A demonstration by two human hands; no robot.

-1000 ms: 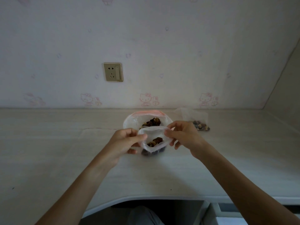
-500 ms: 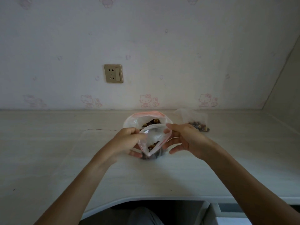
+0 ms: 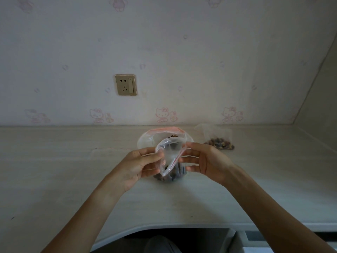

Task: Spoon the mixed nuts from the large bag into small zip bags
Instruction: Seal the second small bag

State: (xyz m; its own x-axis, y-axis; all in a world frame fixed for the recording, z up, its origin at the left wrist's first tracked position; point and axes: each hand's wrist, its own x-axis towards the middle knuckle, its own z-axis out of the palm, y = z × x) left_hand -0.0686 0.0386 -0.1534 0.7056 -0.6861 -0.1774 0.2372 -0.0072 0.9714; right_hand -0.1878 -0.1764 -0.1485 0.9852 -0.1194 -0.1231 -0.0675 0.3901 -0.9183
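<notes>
Two hands: both meet at the middle of the pale wood-grain desk [image 3: 54, 179], each at one side of a small clear plastic zip bag with a red seal strip [image 3: 170, 154].
Left hand [image 3: 135, 166]: thumb and curled fingers pinch the left edge of the small bag near its mouth.
Right hand [image 3: 204, 160]: fingers lie fairly straight and spread along the bag's right side, the topmost fingertip at the red strip; whether the thumb pinches the film cannot be made out.
Small bag: held upright, its base with dark mixed nuts [image 3: 171, 177] at or on the desk; the mouth is tipped and folded over toward the left.
Large bag: a clear plastic bag with an orange-red rim [image 3: 147, 141] stands open just behind the small one, nuts barely showing over it.
Filled bag: another small clear bag with nuts at its bottom [image 3: 218, 140] lies near the wall, right of the large bag and apart from the hands.
Edges: the desk's front edge curves inward near the person; the wallpapered wall with a beige socket plate [image 3: 125, 84] closes the back, and a side wall closes the right.
Open room: wide bare desk to the left and in front of the hands.
Change: one second ago the small bag's mouth was stretched wide open between both hands with nuts visible inside; now the mouth is collapsed and tilted, and the right fingers have flattened.
</notes>
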